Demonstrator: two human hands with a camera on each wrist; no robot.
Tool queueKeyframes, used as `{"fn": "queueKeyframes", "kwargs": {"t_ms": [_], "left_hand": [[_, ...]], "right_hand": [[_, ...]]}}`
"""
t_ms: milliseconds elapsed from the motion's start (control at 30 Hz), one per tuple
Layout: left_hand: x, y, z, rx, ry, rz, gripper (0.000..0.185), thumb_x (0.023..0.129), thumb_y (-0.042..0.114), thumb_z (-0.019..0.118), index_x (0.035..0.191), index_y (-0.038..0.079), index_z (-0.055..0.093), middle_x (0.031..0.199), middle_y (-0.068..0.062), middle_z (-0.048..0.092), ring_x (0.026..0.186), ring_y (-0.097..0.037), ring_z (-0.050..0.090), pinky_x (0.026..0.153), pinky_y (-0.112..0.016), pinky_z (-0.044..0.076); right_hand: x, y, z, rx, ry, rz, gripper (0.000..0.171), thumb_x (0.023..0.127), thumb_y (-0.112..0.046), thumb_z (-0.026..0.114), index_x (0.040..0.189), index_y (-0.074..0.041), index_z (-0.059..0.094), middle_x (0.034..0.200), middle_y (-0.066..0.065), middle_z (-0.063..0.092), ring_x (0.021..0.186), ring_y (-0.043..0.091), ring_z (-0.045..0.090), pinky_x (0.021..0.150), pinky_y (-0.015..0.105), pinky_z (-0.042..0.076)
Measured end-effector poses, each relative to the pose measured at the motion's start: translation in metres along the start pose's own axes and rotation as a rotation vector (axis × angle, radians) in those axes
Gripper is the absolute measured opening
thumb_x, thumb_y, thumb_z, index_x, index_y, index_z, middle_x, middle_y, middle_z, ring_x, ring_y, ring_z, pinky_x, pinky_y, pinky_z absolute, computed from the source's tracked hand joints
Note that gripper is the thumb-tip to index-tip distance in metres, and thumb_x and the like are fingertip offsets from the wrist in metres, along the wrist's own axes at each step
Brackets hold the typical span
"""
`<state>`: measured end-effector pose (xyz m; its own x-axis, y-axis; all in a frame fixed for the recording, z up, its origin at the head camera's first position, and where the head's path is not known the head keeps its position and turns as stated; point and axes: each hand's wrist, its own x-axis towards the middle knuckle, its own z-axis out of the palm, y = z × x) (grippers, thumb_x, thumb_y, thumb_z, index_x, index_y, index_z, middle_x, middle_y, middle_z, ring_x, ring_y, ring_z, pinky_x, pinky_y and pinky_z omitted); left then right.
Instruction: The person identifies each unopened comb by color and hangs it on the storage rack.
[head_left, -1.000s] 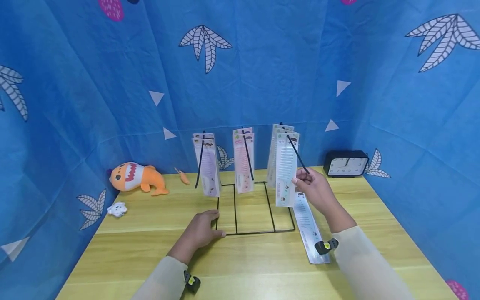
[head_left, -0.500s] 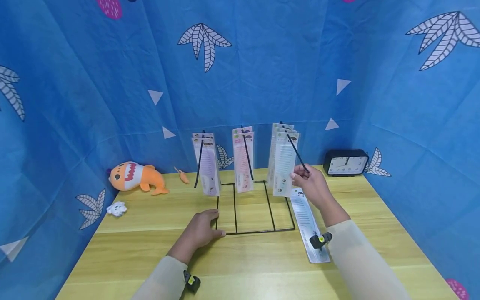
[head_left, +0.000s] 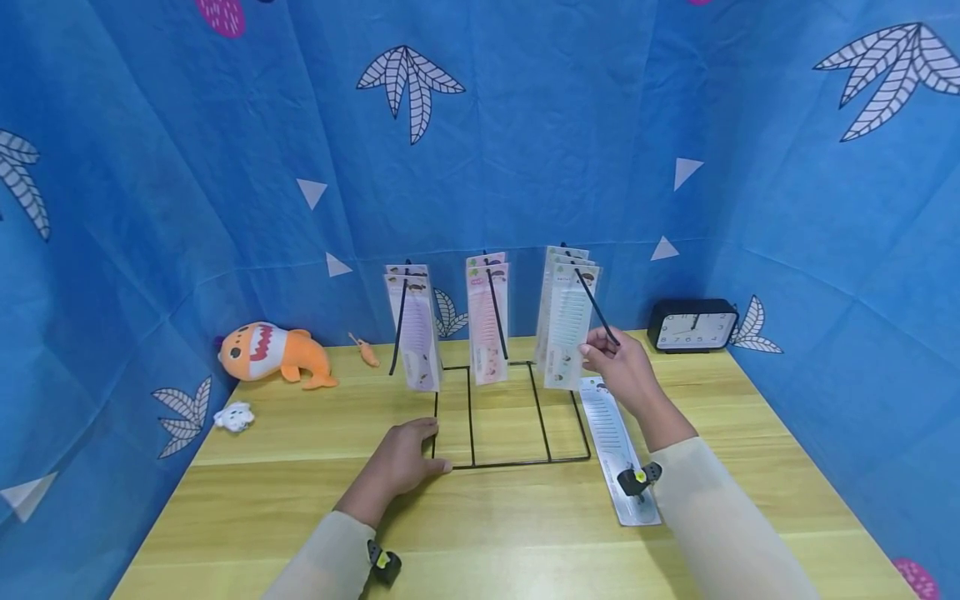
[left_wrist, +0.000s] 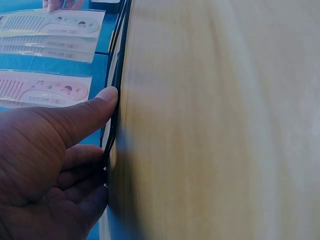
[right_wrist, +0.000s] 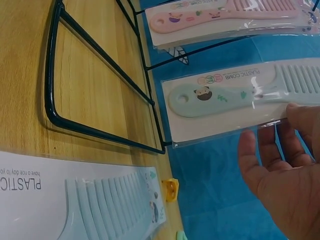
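Observation:
My right hand (head_left: 624, 371) pinches the edge of a packaged pale green comb (head_left: 564, 350) that hangs foremost on the right hook of a black wire display rack (head_left: 510, 464). In the right wrist view the thumb lies at the edge of this comb pack (right_wrist: 215, 102), with the other fingers below it. More green comb packs hang behind. Pink comb packs (head_left: 487, 325) fill the middle hook, purple ones (head_left: 417, 333) the left hook. At the rack's front left corner, my left hand (head_left: 403, 457) holds the base wire between thumb and fingers.
Another packaged comb (head_left: 618, 458), bluish, lies on the wooden table (head_left: 510, 533) right of the rack. An orange shark plush (head_left: 277, 354), a small white toy (head_left: 235, 417) and a small orange item (head_left: 365, 352) sit left. A black clock (head_left: 692, 327) stands back right.
The foremost green comb pack has shifted back along its hook and hangs against the ones behind. My right hand has moved slightly left and away from me; the left hand has stayed put.

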<state>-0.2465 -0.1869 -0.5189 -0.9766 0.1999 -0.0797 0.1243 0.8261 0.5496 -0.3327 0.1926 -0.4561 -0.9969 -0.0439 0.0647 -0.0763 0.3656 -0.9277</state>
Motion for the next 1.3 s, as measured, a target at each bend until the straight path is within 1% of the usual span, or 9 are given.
{"fn": "queueKeyframes", "kwargs": {"t_ms": [67, 167, 333, 500, 600, 700, 900, 1067, 1300], "left_hand": [[0.0, 0.0, 0.0, 0.001, 0.001, 0.001, 0.071, 0.092, 0.03, 0.091, 0.149, -0.002, 0.064, 0.162, -0.013, 0.058, 0.153, -0.041, 0.051, 0.127, -0.056, 0.045], [0.0, 0.001, 0.0, 0.001, 0.001, -0.002, 0.071, 0.092, 0.03, 0.09, 0.15, -0.002, 0.063, 0.163, -0.013, 0.057, 0.153, -0.041, 0.05, 0.127, -0.056, 0.045], [0.0, 0.001, -0.001, 0.001, 0.002, -0.004, 0.072, 0.092, 0.03, 0.09, 0.15, -0.001, 0.063, 0.163, -0.013, 0.057, 0.154, -0.041, 0.05, 0.128, -0.056, 0.044], [0.0, 0.002, 0.0, 0.0, 0.003, -0.006, 0.071, 0.092, 0.03, 0.091, 0.15, -0.001, 0.064, 0.163, -0.013, 0.058, 0.153, -0.042, 0.05, 0.127, -0.057, 0.044], [0.0, 0.004, 0.0, -0.001, -0.002, -0.012, 0.072, 0.092, 0.031, 0.091, 0.15, -0.002, 0.064, 0.163, -0.013, 0.058, 0.154, -0.041, 0.05, 0.128, -0.056, 0.044], [0.0, 0.005, 0.001, -0.001, -0.006, -0.017, 0.072, 0.092, 0.03, 0.091, 0.15, -0.002, 0.064, 0.163, -0.013, 0.057, 0.154, -0.041, 0.05, 0.128, -0.056, 0.044], [0.0, 0.006, 0.0, 0.004, -0.002, -0.013, 0.071, 0.091, 0.029, 0.092, 0.149, -0.002, 0.064, 0.162, -0.013, 0.058, 0.153, -0.042, 0.05, 0.127, -0.057, 0.044], [-0.001, 0.005, -0.001, 0.015, 0.007, -0.004, 0.07, 0.09, 0.028, 0.092, 0.147, -0.003, 0.065, 0.161, -0.014, 0.059, 0.151, -0.042, 0.052, 0.127, -0.057, 0.045], [-0.001, 0.006, -0.003, 0.01, 0.006, -0.007, 0.071, 0.09, 0.028, 0.092, 0.148, -0.003, 0.065, 0.161, -0.015, 0.059, 0.152, -0.043, 0.051, 0.127, -0.057, 0.044]], "right_hand": [[0.0, 0.0, 0.0, -0.007, 0.0, 0.003, 0.024, 0.113, -0.026, 0.062, 0.127, -0.006, 0.063, 0.125, 0.017, 0.068, 0.122, 0.032, 0.07, 0.104, 0.041, 0.065], [0.0, 0.0, -0.001, -0.011, 0.001, 0.01, 0.024, 0.114, -0.026, 0.061, 0.127, -0.006, 0.063, 0.125, 0.016, 0.068, 0.122, 0.032, 0.071, 0.103, 0.039, 0.065], [0.0, 0.001, -0.001, -0.013, 0.007, -0.001, 0.025, 0.114, -0.027, 0.061, 0.128, -0.006, 0.062, 0.126, 0.017, 0.068, 0.123, 0.033, 0.07, 0.108, 0.046, 0.063], [-0.006, 0.006, -0.004, -0.034, 0.037, -0.044, 0.03, 0.113, -0.025, 0.063, 0.135, -0.004, 0.06, 0.135, 0.019, 0.069, 0.131, 0.036, 0.067, 0.113, 0.054, 0.058], [-0.016, 0.011, -0.008, -0.125, 0.056, -0.063, 0.034, 0.111, -0.022, 0.064, 0.138, -0.001, 0.06, 0.138, 0.022, 0.069, 0.132, 0.04, 0.066, 0.111, 0.057, 0.059], [-0.032, 0.014, -0.013, -0.292, 0.032, -0.047, 0.038, 0.109, -0.023, 0.068, 0.138, 0.0, 0.06, 0.136, 0.023, 0.07, 0.129, 0.041, 0.067, 0.107, 0.058, 0.06], [-0.067, 0.024, -0.018, -0.616, -0.147, 0.102, 0.062, 0.099, -0.034, 0.081, 0.144, 0.002, 0.056, 0.138, 0.026, 0.066, 0.121, 0.04, 0.066, 0.102, 0.059, 0.059], [-0.085, 0.041, -0.02, -0.692, -0.233, 0.199, 0.074, 0.094, -0.032, 0.087, 0.146, 0.006, 0.052, 0.129, 0.025, 0.064, 0.104, 0.032, 0.063, 0.096, 0.054, 0.059], [-0.09, 0.045, -0.018, -0.726, -0.219, 0.232, 0.074, 0.093, -0.034, 0.088, 0.142, 0.008, 0.053, 0.115, 0.019, 0.062, 0.094, 0.029, 0.061, 0.083, 0.044, 0.058]]}}
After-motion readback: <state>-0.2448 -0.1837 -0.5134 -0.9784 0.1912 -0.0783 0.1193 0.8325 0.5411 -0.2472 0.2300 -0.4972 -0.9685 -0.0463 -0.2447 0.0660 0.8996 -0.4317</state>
